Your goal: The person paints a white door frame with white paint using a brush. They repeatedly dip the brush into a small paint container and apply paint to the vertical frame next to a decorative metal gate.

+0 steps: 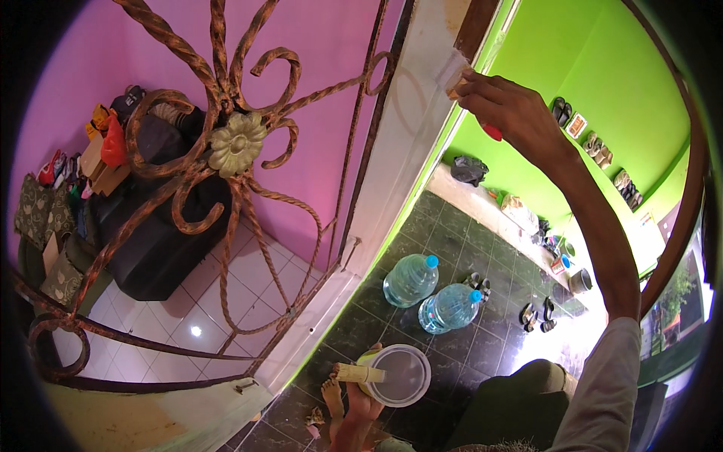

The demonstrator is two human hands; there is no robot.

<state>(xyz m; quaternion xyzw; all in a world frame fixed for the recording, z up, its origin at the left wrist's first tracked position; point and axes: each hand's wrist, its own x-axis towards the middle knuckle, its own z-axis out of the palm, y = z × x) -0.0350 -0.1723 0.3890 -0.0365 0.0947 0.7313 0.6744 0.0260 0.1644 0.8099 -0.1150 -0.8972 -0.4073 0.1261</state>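
Observation:
My right hand [501, 105], at the end of a raised arm, is closed on a paintbrush. Pale bristles [451, 73] press against the upper part of the white and brown frame [376, 166], and a red handle end shows under the palm. Low in the middle, my left hand [363, 404] grips a round paint tub [427, 377] from its left side. Greyish-white paint is inside. A flat pale wooden piece [354, 373] lies over the tub's rim, one end at the paint; whether it is another brush I cannot tell.
Left of the frame is a twisted iron grille [226, 188] with a gold flower [238, 143]. Behind it stand a black sofa-like piece [151, 248] and piled goods. Two large water bottles [411, 280] stand on dark tiles. Sandals [529, 316] lie farther right; a ledge [512, 215] carries clutter.

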